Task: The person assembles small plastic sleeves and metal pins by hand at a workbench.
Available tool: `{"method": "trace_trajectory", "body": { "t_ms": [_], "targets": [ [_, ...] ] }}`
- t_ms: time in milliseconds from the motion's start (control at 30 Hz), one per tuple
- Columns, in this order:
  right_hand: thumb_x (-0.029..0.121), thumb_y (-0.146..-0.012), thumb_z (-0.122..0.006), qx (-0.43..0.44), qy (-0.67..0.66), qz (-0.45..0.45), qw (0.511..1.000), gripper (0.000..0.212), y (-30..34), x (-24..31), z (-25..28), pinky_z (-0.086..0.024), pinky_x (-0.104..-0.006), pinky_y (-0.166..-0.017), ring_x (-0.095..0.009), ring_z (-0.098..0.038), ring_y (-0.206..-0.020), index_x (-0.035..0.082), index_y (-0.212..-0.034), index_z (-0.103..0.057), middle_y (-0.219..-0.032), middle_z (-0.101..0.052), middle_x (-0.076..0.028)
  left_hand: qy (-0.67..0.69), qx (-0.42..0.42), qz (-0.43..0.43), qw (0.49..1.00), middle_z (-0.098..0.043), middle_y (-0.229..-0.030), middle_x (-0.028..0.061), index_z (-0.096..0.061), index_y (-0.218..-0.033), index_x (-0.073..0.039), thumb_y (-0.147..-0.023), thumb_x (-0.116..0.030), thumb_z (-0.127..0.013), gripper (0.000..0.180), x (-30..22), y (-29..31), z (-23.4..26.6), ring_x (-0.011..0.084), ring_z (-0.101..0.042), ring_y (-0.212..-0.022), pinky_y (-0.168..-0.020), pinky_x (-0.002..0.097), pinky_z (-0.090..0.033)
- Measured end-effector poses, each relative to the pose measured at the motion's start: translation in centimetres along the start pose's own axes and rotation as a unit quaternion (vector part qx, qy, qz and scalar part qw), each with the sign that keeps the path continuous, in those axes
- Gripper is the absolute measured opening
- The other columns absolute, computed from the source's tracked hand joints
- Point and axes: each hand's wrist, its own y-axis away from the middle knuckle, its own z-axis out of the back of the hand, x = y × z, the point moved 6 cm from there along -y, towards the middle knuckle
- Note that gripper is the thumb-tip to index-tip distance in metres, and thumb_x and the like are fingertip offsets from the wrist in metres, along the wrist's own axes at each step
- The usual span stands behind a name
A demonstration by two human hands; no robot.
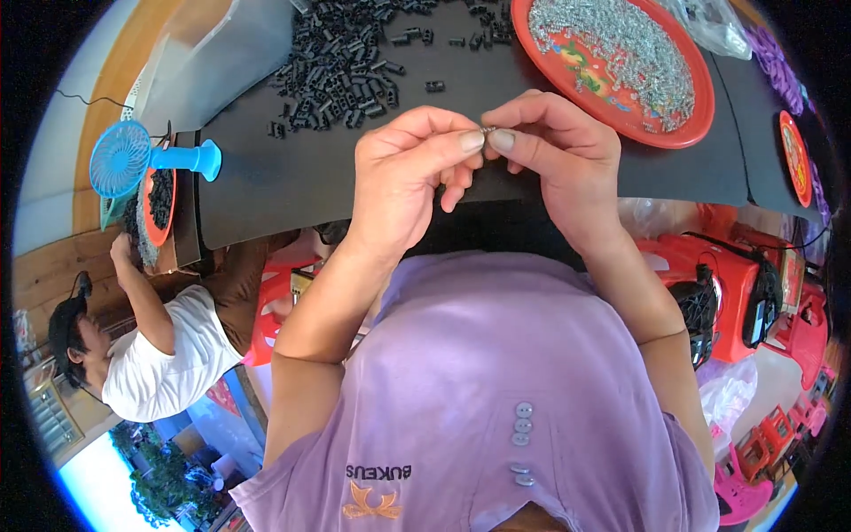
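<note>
Over the near edge of the black table, my left hand [403, 173] and my right hand [572, 151] meet fingertip to fingertip. Between their thumbs and forefingers they pinch a tiny silvery spring [487, 130], mostly covered by the fingers. A large red round tray [678, 139] with a heap of small shiny metal pieces [634, 62] lies beyond my right hand. Past my left hand spreads a pile of small black plastic parts [337, 75]. One black part [434, 86] lies apart from it, just beyond my fingers.
At the left are a translucent bin [222, 62], a blue fan [122, 160] and a red tray with black parts [161, 199]. A co-worker in white [173, 359] reaches toward that tray. A small red dish [795, 160] and a plastic bag [714, 27] lie right.
</note>
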Motion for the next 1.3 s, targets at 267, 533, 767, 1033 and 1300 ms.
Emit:
{"method": "trace_trajectory", "body": {
  "t_ms": [267, 533, 767, 1033, 1300],
  "targets": [
    [-0.001, -0.084, -0.065, 0.020, 0.004, 0.017, 1.000, 0.012, 0.2, 0.2, -0.2, -0.045, -0.0192, -0.065, -0.005, -0.058, -0.076, 0.000, -0.096, -0.068, -0.084, -0.065, 0.000, -0.007, -0.014, -0.028, 1.000, -0.064, -0.072, 0.0062, -0.066, -0.090, 0.003, -0.086, -0.006, -0.066, 0.009, -0.4, 0.2, -0.1, 0.0078, -0.056, -0.055, -0.042, 0.0180, -0.040],
    [-0.002, -0.085, -0.064, 0.007, 0.029, 0.051, 0.998, 0.010, 0.5, 0.7, -0.3, -0.046, -0.0194, -0.067, -0.005, -0.057, -0.077, 0.000, -0.094, -0.066, -0.084, -0.064, 0.000, -0.024, -0.015, -0.053, 0.998, -0.064, -0.071, 0.0051, -0.066, -0.088, 0.002, -0.084, -0.004, -0.067, 0.008, -0.2, 0.4, -0.1, 0.0069, -0.055, -0.055, -0.042, 0.0182, -0.039],
    [0.008, -0.087, -0.065, -0.017, 0.052, 0.003, 0.998, 0.009, 0.4, 0.4, -0.3, -0.045, -0.0214, -0.064, -0.007, -0.058, -0.073, 0.000, -0.091, -0.065, -0.080, -0.063, 0.000, -0.107, -0.037, -0.142, 0.983, -0.059, -0.071, 0.0010, -0.066, -0.086, 0.001, -0.083, 0.000, -0.067, 0.003, -0.9, 0.9, 0.1, 0.0044, -0.050, -0.056, -0.046, 0.0174, -0.037],
    [0.008, -0.087, -0.066, 0.014, 0.203, 0.113, 0.972, 0.010, 0.3, 0.8, -1.0, -0.046, -0.0250, -0.064, -0.010, -0.058, -0.070, -0.001, -0.087, -0.063, -0.076, -0.061, -0.004, -0.237, -0.044, -0.254, 0.937, -0.057, -0.076, -0.0002, -0.064, -0.084, 0.000, -0.082, -0.001, -0.069, 0.006, -1.7, 1.4, 0.1, 0.0045, -0.048, -0.063, -0.053, 0.0198, -0.038],
    [0.006, -0.085, -0.067, -0.021, 0.157, 0.095, 0.983, 0.010, 0.6, 0.9, -0.5, -0.047, -0.0235, -0.065, -0.008, -0.056, -0.071, -0.002, -0.089, -0.063, -0.077, -0.062, -0.003, -0.679, -0.020, -0.430, 0.595, -0.057, -0.086, 0.0102, -0.066, -0.089, -0.005, -0.074, -0.010, -0.070, 0.016, -6.0, -2.3, -0.8, 0.0281, -0.058, -0.084, -0.067, 0.0388, -0.051]
  ]
}}
